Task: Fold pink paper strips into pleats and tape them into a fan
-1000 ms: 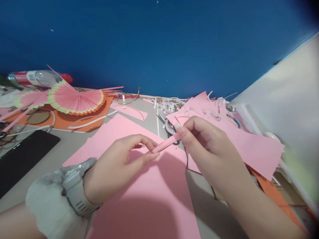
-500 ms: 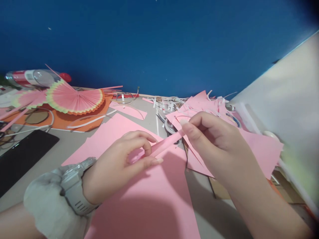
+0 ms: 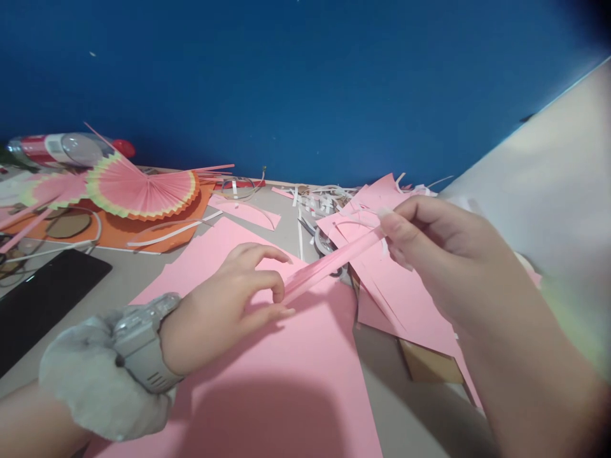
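Apparently midway: pleated fan (image 3: 147, 187) looks finished; right hand (image 3: 443, 254) pinches pink strip (image 3: 329, 262), left hand (image 3: 219, 324) loosely parted at its near end; sheets (image 3: 315, 356) beneath lie unfolded.

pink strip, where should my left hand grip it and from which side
Likely pinch the pink strip near its lower-left end with the left hand, coming from the left: it is long and narrow, slants up to the right, and the right hand holds its upper end.
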`<state>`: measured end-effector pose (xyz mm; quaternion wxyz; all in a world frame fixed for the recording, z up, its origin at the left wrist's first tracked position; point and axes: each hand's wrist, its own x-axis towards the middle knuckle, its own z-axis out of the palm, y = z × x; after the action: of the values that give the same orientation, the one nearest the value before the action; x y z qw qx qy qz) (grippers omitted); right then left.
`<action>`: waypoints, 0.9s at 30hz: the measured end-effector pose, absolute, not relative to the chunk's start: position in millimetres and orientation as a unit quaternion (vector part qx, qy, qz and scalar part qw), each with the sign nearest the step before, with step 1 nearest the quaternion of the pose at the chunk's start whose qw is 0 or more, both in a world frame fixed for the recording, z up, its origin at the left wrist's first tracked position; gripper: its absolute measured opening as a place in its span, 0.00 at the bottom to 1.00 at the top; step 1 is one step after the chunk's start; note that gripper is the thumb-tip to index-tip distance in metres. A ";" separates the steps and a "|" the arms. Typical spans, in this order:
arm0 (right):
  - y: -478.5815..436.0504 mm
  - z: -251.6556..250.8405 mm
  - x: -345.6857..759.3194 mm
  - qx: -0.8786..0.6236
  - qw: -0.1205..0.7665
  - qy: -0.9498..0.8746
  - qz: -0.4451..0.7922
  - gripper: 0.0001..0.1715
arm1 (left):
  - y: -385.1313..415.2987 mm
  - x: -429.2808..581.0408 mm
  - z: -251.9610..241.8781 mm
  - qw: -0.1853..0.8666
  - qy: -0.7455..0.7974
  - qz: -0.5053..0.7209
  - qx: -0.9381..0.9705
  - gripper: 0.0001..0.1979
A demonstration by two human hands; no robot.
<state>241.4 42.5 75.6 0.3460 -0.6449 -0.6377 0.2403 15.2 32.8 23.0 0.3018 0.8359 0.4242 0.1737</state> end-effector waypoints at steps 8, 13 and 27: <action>41.9 65.7 236.6 -0.587 0.351 -0.672 0.285 0.15 | 45.0 -5.1 41.0 0.380 0.472 0.134 0.784 0.38; 31.8 60.9 222.6 -0.516 0.292 -0.711 0.379 0.16 | 32.0 19.2 29.3 0.673 0.315 0.142 0.654 0.22; 36.1 55.7 223.6 -0.541 0.266 -0.710 0.364 0.17 | 10.7 36.1 20.6 0.718 0.418 0.174 0.529 0.19</action>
<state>223.6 36.1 55.7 0.2663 -0.5407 -0.7102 0.3637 36.1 10.7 20.6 0.7176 0.5294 0.4176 0.1741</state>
